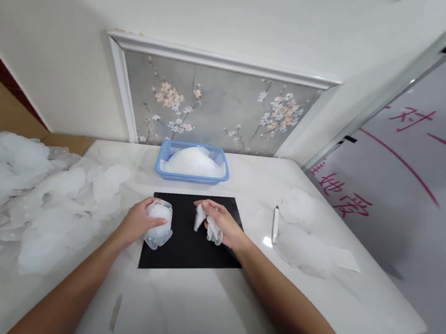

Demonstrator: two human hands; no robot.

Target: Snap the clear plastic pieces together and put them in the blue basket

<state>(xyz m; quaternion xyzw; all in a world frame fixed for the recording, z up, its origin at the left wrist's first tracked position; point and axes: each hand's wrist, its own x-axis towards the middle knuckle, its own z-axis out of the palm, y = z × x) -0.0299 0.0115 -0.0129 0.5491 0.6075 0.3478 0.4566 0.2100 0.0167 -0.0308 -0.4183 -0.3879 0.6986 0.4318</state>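
Observation:
My left hand (140,223) grips a translucent white piece with a scalloped edge (159,223), its thumb lying across the front. My right hand (221,223) is closed around smaller frosted white pieces with wavy edges (214,232), some of them sticking out below the fingers. What these pieces are made of I cannot tell; they look thin and plastic-like. Both hands are above a black rectangular mat (189,259), a short gap apart. Behind the mat stands a blue basket (192,178) heaped with similar white pieces (195,162).
A large loose pile of translucent white pieces (55,204) covers the table's left side. More lie in a pile (305,245) at the right, beside a slim whitish stick-like object (275,225). A wall with a framed floral panel (223,106) rises behind, and a whiteboard (407,215) stands right.

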